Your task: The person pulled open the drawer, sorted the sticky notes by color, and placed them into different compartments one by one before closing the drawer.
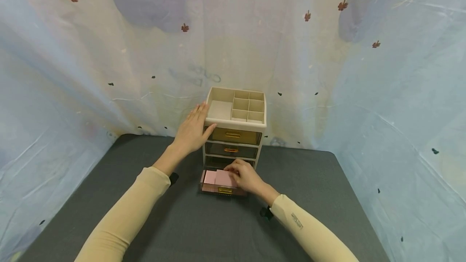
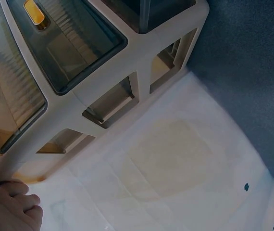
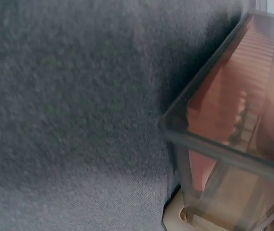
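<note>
A cream desktop drawer organizer (image 1: 236, 123) stands at the table's back, its bottom drawer (image 1: 207, 187) pulled out. Across its upper left edge rests my left hand (image 1: 191, 130), fingers extended along the side and thumb at the front; the left wrist view shows only part of that hand (image 2: 12, 204) at the top corner. Over the drawer, my right hand (image 1: 246, 176) has bent fingers and pinches a pink square paper pad (image 1: 224, 178). Another pink pad (image 1: 210, 177) lies beside it on the left. In the right wrist view the clear drawer wall (image 3: 223, 151) shows, but the fingertips are hidden.
Two upper drawers (image 1: 231, 149) with gold handles are closed. The organizer's top tray (image 1: 221, 110) has several compartments. Dark grey cloth (image 1: 218, 229) covers the table, and a patterned curtain (image 1: 233, 51) hangs right behind the organizer.
</note>
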`<state>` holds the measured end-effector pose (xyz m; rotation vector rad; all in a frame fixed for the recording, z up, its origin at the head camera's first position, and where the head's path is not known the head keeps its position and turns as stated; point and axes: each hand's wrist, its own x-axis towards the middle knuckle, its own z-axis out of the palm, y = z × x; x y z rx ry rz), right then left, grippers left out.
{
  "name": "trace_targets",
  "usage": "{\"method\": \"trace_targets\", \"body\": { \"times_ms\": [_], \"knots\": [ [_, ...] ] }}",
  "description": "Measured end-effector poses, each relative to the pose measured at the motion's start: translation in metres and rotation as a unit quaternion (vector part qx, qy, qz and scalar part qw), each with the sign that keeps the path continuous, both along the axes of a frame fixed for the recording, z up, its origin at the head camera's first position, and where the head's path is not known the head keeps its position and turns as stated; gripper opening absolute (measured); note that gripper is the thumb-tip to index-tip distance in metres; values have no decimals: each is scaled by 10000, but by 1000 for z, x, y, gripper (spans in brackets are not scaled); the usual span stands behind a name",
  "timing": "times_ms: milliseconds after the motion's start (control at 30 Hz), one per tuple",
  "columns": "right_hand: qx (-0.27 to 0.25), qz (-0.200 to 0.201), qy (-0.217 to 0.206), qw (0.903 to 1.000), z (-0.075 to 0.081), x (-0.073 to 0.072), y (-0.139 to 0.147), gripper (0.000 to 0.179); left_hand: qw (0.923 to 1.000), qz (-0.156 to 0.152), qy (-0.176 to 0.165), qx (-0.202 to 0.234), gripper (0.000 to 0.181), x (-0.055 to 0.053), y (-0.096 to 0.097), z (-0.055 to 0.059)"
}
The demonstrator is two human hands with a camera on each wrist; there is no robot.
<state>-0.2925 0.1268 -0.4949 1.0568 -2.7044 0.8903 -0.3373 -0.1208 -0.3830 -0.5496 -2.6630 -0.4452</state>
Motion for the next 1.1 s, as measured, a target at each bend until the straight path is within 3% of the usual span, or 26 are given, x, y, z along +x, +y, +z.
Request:
{"method": "trace_targets", "body": {
  "times_ms": [567,1100],
  "knots": [
    [788,31,388,9961,-5,-18,-2,17,10000,-23,-33,54,81,-1,1,2],
    [1064,-113,62,9942,-3,-12,-8,18,10000,-26,50,24,81,1,0,0]
  ]
}}
